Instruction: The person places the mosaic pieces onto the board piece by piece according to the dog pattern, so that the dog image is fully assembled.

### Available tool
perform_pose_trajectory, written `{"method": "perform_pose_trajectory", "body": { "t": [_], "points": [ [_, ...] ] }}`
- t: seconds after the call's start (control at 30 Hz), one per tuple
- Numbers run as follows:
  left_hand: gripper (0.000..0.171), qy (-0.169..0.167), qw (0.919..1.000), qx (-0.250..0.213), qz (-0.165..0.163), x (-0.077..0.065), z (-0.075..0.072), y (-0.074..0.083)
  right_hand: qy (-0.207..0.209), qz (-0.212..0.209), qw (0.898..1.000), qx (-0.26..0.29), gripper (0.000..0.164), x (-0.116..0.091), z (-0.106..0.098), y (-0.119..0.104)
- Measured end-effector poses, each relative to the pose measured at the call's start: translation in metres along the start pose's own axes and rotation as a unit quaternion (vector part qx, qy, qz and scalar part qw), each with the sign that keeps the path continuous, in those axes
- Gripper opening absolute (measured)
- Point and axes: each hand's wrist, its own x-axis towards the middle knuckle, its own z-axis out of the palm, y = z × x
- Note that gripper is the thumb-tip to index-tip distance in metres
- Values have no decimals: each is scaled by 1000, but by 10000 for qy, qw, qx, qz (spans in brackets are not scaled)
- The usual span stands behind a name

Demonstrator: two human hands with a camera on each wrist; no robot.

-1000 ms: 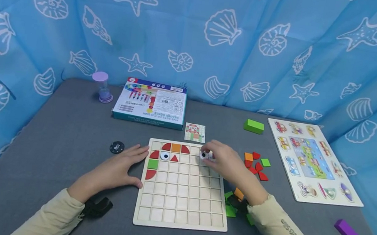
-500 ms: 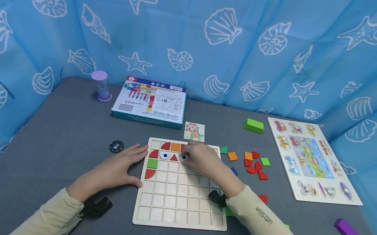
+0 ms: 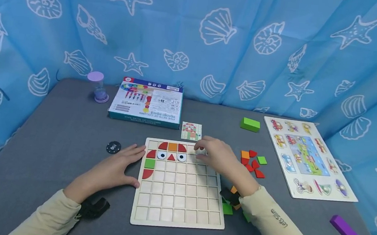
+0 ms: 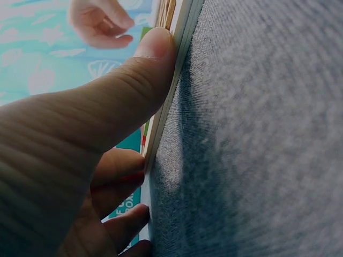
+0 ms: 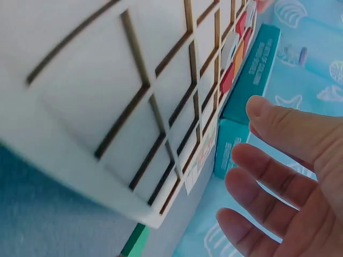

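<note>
A wooden grid board (image 3: 178,202) lies flat on the grey table, with red, orange, green and eye tiles in its upper left cells. My left hand (image 3: 111,172) rests against the board's left edge, fingertips near the top corner and the thumb (image 4: 153,45) lower along the side. Above the upper right cells hovers my right hand (image 3: 220,158), its fingers loosely bent and nothing between them in the right wrist view. Two round eye tiles, a left one (image 3: 161,155) and a right one (image 3: 182,157), sit either side of a red triangle tile (image 3: 171,157).
Behind the board lie a small pattern card (image 3: 191,131) and a bead set box (image 3: 146,103). Loose red tiles (image 3: 255,164) and green tiles (image 3: 227,209) are on the right, beside a picture puzzle (image 3: 309,158). A black chip (image 3: 113,147) lies left; a purple block (image 3: 344,229) lies far right.
My right hand carried an eye tile left, let it go in the cell right of the red triangle, and moved back right. The left hand stayed at the board's edge.
</note>
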Motion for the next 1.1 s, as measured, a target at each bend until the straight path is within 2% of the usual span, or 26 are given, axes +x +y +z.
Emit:
{"method": "perform_pose_trajectory", "body": {
  "t": [0.17, 0.27, 0.37, 0.47, 0.63, 0.73, 0.83, 0.9, 1.1],
  "points": [
    [94, -16, 10000, -29, 2, 0, -1, 0, 75, 84, 9999, 6, 19, -3, -2, 6],
    [94, -23, 10000, -52, -35, 0, -1, 0, 49, -115, 9999, 17, 19, -2, 2, 1],
    [94, -11, 10000, -31, -13, 0, -1, -1, -111, -406, 9991, -30, 20, 4, 9, -8],
    [95, -7, 10000, 7, 16, 0, 0, -1, -271, -518, 9982, -138, 20, 12, 17, -17],
    [95, 9, 10000, -4, 7, 0, 0, -1, -366, -467, 9976, -370, 19, 21, 23, -24],
    [95, 22, 10000, -9, 31, 0, 1, -2, -301, -402, 9985, -208, 18, 19, 18, -23],
    [95, 20, 10000, 6, 31, 1, 1, -2, -82, -282, 9996, 1, 17, 12, 8, -14],
    [95, 26, 10000, 1, 37, 0, 0, -2, 142, -201, 9997, 57, 16, 3, 1, 1],
    [95, -11, 10000, -18, 2, 0, 0, -1, 654, 335, 9973, 71, 14, -33, -16, 67]
  ]
}}
